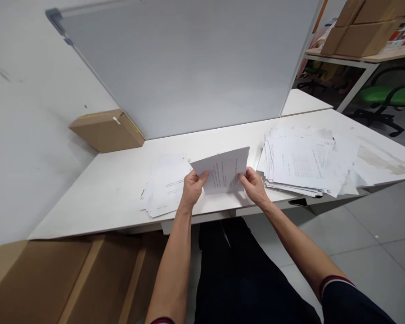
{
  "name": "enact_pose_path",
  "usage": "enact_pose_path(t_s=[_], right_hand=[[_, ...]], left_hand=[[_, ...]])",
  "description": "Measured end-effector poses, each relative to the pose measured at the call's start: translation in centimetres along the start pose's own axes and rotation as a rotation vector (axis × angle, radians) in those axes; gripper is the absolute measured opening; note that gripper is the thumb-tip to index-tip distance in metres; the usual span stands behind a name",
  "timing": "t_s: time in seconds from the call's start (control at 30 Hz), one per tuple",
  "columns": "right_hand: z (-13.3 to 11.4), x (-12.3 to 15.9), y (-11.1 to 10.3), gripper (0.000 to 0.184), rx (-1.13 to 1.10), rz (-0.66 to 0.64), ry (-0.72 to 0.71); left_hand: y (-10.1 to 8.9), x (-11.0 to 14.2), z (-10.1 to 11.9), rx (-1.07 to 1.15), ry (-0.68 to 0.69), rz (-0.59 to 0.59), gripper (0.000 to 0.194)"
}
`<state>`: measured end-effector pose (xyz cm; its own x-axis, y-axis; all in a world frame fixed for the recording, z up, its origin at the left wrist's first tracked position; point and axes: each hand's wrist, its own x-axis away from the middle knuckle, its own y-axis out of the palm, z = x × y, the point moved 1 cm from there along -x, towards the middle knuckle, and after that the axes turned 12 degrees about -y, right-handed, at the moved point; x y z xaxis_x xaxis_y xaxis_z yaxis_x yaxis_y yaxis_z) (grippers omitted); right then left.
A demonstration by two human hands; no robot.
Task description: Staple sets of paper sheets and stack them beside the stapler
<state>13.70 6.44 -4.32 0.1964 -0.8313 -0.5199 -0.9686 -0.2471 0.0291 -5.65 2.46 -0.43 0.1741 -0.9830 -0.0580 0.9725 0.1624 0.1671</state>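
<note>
Between my two hands a printed sheet of paper (224, 173) is held up, tilted above the front edge of the white table (111, 193). My left hand (193, 186) pinches its left side, thumb on the printed face. The right side is gripped by my right hand (253, 183), thumb also in front; the fingers behind are hidden. Whether it is one sheet or several, I cannot tell. A small stack of papers (165, 186) lies left of my left hand. To the right of my right hand spreads a larger, untidy pile of printed papers (299, 162).
A whiteboard (195, 67) stands at the table's back, with a flat cardboard box (108, 130) beside it at left. Large cardboard boxes (54, 279) sit below the table's left front. A green chair (389, 94) and another table with boxes (364, 38) are far right.
</note>
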Motion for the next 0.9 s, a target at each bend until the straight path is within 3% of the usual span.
enact_pose_path(t_s=[0.13,0.27,0.4,0.5,0.6,0.73,0.8,0.9], right_hand=[[-0.9,-0.7,-0.4,0.024,0.098,-0.066,-0.013],[-4.9,-2.6,-1.4,0.016,0.42,-0.15,-0.135],[-10.6,-4.8,-1.7,0.014,0.852,-0.417,-0.333],[-13.4,-5.7,-0.8,0.018,1.19,-0.601,-0.397],[-13.2,-5.4,0.5,0.026,1.361,-0.757,-0.371],[-11.4,-4.4,1.3,0.029,1.387,-0.868,-0.287],[-11.4,-4.5,1.0,0.026,1.345,-0.856,-0.243],[-12.5,-5.1,-0.6,0.013,1.207,-0.71,-0.203]], left_hand=[[0.7,0.0,0.6,0.062,-0.025,0.011,0.029],[1.1,-0.2,1.4,0.194,-0.048,0.037,0.029],[-0.3,-0.7,0.1,0.228,-0.09,0.079,0.024],[-1.9,-1.0,-2.0,0.199,-0.097,0.144,0.04],[-3.0,-1.0,-4.1,0.084,-0.118,0.222,0.048],[-3.0,-0.7,-5.2,-0.022,-0.159,0.245,0.044],[-2.7,-0.7,-5.1,-0.013,-0.186,0.24,0.041],[-2.5,-0.9,-4.5,0.068,-0.22,0.246,0.039]])
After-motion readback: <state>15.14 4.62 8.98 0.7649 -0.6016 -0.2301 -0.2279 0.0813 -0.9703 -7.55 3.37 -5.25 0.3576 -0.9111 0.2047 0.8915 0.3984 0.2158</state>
